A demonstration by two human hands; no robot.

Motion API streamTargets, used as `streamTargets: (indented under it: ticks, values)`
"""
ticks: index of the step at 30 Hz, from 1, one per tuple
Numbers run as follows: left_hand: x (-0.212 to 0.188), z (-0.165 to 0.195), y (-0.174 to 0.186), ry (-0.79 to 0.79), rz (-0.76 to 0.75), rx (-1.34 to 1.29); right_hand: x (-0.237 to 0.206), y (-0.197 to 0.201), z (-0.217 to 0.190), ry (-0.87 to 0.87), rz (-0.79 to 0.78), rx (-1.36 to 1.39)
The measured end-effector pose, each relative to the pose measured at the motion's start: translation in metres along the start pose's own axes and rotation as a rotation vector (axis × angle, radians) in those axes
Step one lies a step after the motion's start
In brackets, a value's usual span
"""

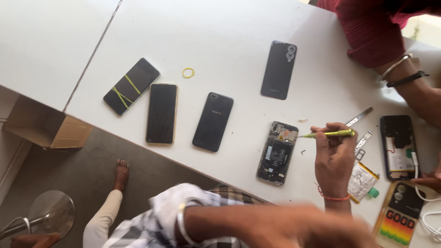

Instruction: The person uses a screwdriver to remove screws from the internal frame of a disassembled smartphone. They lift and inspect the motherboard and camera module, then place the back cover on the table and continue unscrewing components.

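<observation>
My right hand point(334, 158) grips a yellow-green screwdriver point(333, 133), whose tip points left toward the top edge of an opened phone point(278, 153) lying back-off on the white table point(229, 41). A red thread circles that wrist. My left arm, with a checked sleeve and a metal bangle point(181, 221), sweeps blurred across the bottom of the view. My left hand point(342, 234) is too smeared to read. A tiny screw point(302, 151) lies beside the opened phone.
Three dark phones point(131, 86) point(161, 113) point(212, 121), a back cover point(279, 70) and a yellow rubber band point(188, 72) lie on the left. Right: another opened phone point(398, 147), a battery point(363, 181), metal strips point(359, 117), a colourful case point(399, 216). Another person's arm point(413, 92) rests there.
</observation>
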State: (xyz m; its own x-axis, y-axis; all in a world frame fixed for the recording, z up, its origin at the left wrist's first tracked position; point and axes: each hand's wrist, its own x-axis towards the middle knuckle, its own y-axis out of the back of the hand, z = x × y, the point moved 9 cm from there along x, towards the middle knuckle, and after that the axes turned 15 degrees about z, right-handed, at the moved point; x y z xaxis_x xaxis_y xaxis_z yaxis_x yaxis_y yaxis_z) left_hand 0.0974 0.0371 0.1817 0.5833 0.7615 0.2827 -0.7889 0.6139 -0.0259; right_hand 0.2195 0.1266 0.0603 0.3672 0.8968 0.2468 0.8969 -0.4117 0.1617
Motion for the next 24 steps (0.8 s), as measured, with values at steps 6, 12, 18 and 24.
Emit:
streamTargets:
  ticks: [6,12,18,24]
  values:
    - [-0.014,-0.111,0.116,0.107,0.551,0.87,-0.011,-0.004,0.024,-0.019,-0.101,-0.476]
    - [-0.026,-0.137,0.118,0.085,0.53,0.949,-0.027,-0.024,0.012,0.045,-0.147,-0.597]
    - [-0.031,-0.132,0.107,-0.032,0.511,1.099,-0.035,-0.039,0.009,0.085,-0.267,-0.872]
    - [-0.024,-0.133,0.102,-0.083,0.404,1.296,-0.036,-0.046,0.009,0.147,-0.334,-1.045]
